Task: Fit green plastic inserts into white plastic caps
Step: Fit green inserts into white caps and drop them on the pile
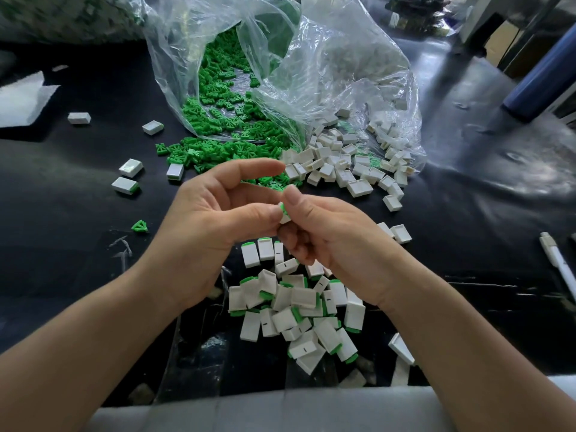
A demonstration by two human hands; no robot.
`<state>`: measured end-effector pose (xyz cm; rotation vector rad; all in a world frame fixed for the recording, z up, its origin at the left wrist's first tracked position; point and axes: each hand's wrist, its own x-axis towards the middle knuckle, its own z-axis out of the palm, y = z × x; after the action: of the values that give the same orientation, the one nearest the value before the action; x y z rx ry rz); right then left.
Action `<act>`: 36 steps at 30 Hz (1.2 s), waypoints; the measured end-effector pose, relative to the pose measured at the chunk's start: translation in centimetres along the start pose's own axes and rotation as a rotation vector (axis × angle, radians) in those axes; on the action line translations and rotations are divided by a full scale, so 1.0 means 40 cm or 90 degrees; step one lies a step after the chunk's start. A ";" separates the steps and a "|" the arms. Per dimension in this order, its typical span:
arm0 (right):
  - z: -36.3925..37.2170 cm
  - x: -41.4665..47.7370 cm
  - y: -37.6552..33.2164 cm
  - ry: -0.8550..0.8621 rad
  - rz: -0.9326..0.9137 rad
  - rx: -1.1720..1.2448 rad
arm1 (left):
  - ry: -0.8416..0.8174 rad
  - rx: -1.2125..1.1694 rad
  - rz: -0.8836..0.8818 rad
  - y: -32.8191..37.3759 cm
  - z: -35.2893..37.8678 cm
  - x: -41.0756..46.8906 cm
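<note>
Work looks partway done: a few filled caps point(124, 184) lie at left, green inserts point(218, 120) spill from the clear bag point(327, 57), the left hand point(212, 226) and right hand point(321, 232) pinch one white cap point(284, 216) showing green, above a near pile of finished caps point(299, 310), and many empty caps point(343, 163) wait far right.
</note>
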<state>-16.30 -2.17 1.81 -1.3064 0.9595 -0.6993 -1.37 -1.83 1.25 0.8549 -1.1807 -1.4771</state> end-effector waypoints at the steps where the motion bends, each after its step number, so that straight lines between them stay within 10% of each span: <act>1: 0.002 0.000 0.002 0.000 -0.002 -0.006 | -0.003 -0.001 0.000 0.001 -0.001 -0.001; 36: 0.040 0.012 0.033 0.106 -0.047 -0.215 | 0.033 -0.036 0.003 -0.017 0.012 -0.008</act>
<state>-14.79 -1.64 0.43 -1.6035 1.2075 -0.7330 -1.94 -1.42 0.71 0.8466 -1.0976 -1.4681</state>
